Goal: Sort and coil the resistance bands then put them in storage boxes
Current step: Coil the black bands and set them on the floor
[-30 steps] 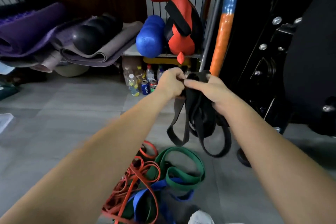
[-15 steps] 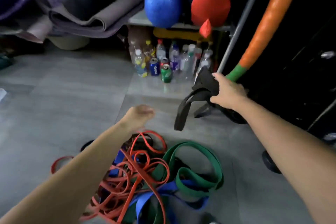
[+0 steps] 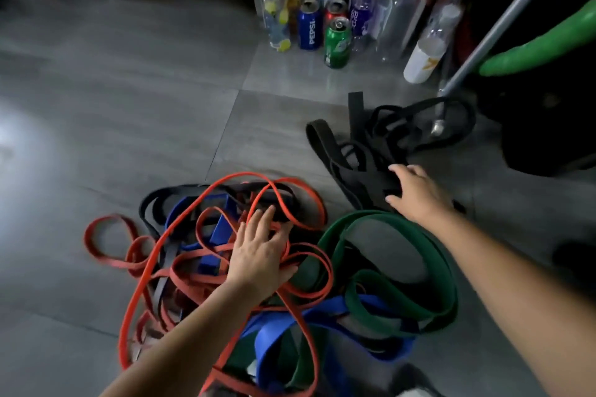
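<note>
Having set the black bands (image 3: pixel 358 167) down (uncoiled), right hand (image 3: pixel 417 193) rests slack-fingered upon them; left hand (image 3: pixel 261 255), splayed flat, presses orange bands (image 3: pixel 237 175) beneath. Sorting proceeds, coiling outstanding.

Band tangle (image 3: pixel 267 338) partly beyond bottom edge

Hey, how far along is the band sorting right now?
Done: some black bands lie in their own heap, with the right hand on them. In hand: the left hand rests flat on the tangle of red bands, blue bands and green bands. Left: separating that tangle and coiling everything; nothing looks coiled, and no storage box is in view.
</note>
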Available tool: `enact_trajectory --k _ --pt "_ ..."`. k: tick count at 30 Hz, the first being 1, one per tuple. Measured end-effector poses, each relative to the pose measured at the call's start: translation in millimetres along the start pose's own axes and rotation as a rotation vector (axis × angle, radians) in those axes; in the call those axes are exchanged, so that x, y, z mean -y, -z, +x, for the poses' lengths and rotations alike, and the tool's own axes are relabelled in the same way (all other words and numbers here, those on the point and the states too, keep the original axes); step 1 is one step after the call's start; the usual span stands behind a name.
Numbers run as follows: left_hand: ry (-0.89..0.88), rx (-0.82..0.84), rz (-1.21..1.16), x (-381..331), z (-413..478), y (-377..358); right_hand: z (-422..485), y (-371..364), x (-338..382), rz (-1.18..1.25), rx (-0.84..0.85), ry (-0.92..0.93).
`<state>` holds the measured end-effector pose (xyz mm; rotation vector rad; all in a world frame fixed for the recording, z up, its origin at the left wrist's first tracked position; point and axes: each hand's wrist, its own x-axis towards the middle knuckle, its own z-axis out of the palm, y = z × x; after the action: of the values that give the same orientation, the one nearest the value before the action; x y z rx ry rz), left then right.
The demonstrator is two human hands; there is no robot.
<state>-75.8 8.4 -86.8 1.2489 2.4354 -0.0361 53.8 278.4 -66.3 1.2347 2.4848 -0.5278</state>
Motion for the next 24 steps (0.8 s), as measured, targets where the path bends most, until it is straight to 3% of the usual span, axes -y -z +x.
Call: enact_trajectory --k 2,4,5,7,9,12,15,17,20,21,22,24 --pt "-0.148 0.053 0.081 -11.4 7.8 -9.9 -15.8 -21.0 13.9 -0.051 -0.092 0.073" --pt "-0.224 0.144 0.128 -22.8 12.5 -19.6 -33.1 -39.4 32.4 -0.014 -0.27 0.284" --pt "-0.233 0.176 0.152 -26.7 12.4 -22.8 -40.7 -48.9 40.2 -0.007 -0.259 0.401" --pt "-0.215 0.171 0.189 -27.5 4.6 -24.0 -53.3 -67.9 50.7 -0.124 -0.01 0.57" --pt "-0.207 0.172 0.199 -19.0 -11.5 -24.5 -59.8 -82.9 54.7 -0.374 0.226 0.588" --pt "-0.267 0.182 0.099 0.3 -46.4 -22.5 -65.7 -84.9 63.2 -0.49 0.176 0.524" --pt "-0.366 0.21 -0.041 10.9 -84.2 -4.1 -78.5 -80.7 62.9 -0.628 0.434 0.524" --pt "-0.419 0.219 -0.074 7.1 -109.2 9.5 -95.6 -79.6 53.0 -0.631 0.668 0.518" --pt "-0.342 0.358 0.241 19.8 -134.8 5.4 -120.0 -86.5 34.3 -0.372 1.005 0.363" --pt "-0.258 0.452 0.22 20.4 -136.8 9.9 -126.6 -89.9 31.8 -0.241 1.013 0.29" --pt "-0.207 0.537 0.062 16.4 -134.4 17.5 -129.2 -92.0 32.6 -0.12 0.915 0.238" --pt "-0.231 0.54 -0.041 12.4 -127.4 17.1 -123.4 -99.4 37.3 0.014 0.524 0.209"
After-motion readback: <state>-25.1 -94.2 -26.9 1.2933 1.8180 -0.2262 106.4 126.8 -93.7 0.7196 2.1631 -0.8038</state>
